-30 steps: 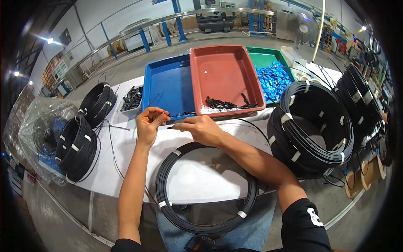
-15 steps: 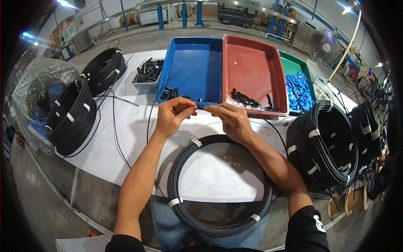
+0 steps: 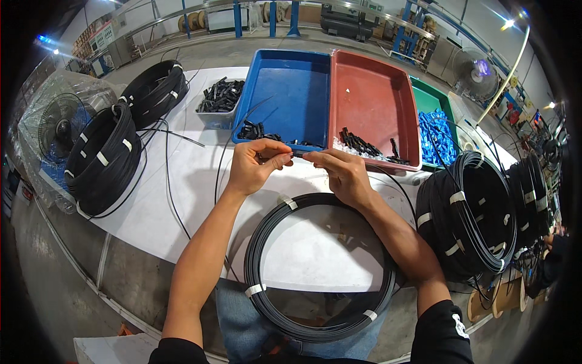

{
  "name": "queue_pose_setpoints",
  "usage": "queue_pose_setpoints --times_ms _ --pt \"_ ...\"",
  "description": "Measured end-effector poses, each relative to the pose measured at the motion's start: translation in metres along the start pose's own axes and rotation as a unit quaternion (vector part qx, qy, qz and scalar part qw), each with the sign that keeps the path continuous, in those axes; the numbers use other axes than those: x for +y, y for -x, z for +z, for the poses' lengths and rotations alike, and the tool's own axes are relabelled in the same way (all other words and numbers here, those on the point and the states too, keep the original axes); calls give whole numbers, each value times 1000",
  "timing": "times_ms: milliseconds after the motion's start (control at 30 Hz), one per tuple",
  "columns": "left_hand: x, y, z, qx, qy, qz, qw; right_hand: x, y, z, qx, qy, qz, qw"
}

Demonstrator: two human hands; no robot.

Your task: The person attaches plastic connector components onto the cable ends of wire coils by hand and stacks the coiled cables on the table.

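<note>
My left hand and my right hand meet in front of the trays, fingers pinched. Between their fingertips is a small black part, mostly covered; its exact kind cannot be made out. Below my hands lies a coil of black cable, bound with white tape, partly on the table and partly over my lap. One black cable runs from beside my right hand toward the right. Another thin cable rises past my left forearm, its end over the blue tray.
Behind my hands stand a blue tray and a red tray with small black parts, and a green tray with blue parts. A bin of black pieces sits left. Cable coils flank the table, more coils at right.
The view has shifted slightly, so the trays appear a little farther right. My hands stay together, with slightly more of the small black part showing between the fingertips.
</note>
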State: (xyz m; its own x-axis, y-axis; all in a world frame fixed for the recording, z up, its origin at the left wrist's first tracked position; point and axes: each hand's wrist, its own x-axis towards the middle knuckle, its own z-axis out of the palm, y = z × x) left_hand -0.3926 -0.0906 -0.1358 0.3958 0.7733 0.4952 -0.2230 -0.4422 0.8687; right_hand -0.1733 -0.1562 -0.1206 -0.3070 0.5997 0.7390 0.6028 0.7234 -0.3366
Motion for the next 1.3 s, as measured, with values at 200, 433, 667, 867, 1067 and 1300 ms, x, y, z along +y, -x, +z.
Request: queue_pose_setpoints --times_ms 200,433,667,867,1067,1300 --pt "7 2 5 9 -95 40 995 3 2 1 -16 4 8 1000" --pt "15 8 25 57 -254 113 959 -4 0 -4 -59 25 -22 998" --pt "6 9 16 80 -234 141 959 -9 -2 -6 -48 22 -6 999" --pt "0 6 15 72 -95 66 991 -6 0 -3 -17 -7 1 1000" --pt "-6 2 5 40 -144 22 988 0 -1 1 18 -2 -7 1000" --pt "19 1 -21 -169 -288 -121 935 -1 -1 -4 34 9 10 999"
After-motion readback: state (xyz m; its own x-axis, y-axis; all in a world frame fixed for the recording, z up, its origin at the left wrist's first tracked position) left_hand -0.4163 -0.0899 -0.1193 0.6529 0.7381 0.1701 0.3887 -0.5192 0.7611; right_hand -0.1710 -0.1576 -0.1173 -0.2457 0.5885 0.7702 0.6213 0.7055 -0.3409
